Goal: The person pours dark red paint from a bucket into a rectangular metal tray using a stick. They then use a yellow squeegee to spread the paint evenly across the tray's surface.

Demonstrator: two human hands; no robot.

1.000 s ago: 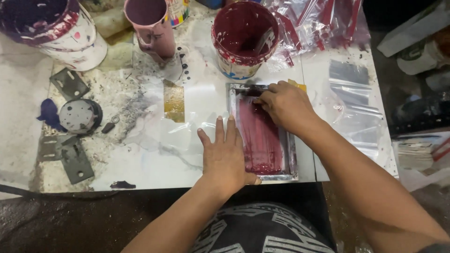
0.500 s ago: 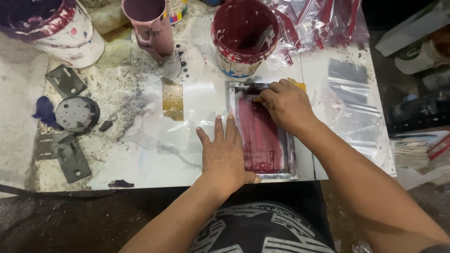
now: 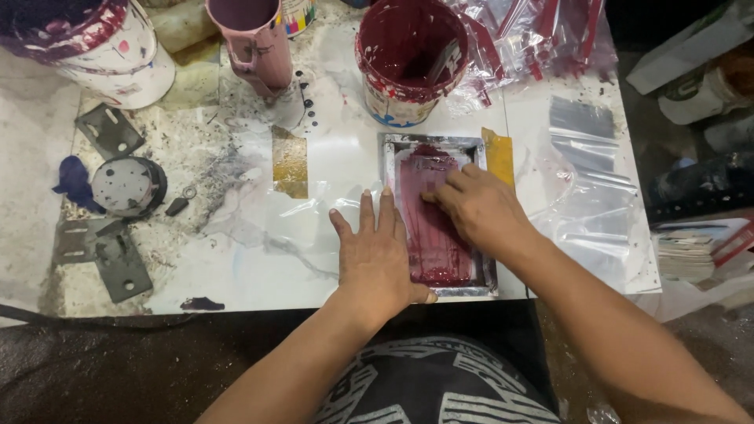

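My left hand (image 3: pixel 377 255) lies flat, fingers spread and palm down, on the left rail of a small metal-framed printing screen (image 3: pixel 477 279), which sits on the white tabletop (image 3: pixel 236 267) near its front edge. My right hand (image 3: pixel 479 210) rests on the mesh within the frame, fingers bent and close together, pressing down on something I cannot make out beneath them. The mesh is coated in wet dark-red ink (image 3: pixel 428 243). Beyond the frame stands an open ink bucket (image 3: pixel 410 59) of the same red, just apart from the screen. A strip of yellow tape (image 3: pixel 499 153) lies against the frame's far right corner.

Handling, as I judge it: the frame looks light and stiff, but the mesh is taut, thin and easily dented or torn, and its inked face is slippery and will smear. The bare metal rails are the place to take hold, preferably the two long sides. A clear plastic bag (image 3: pixel 593 188) lies to the right, limp and slick.
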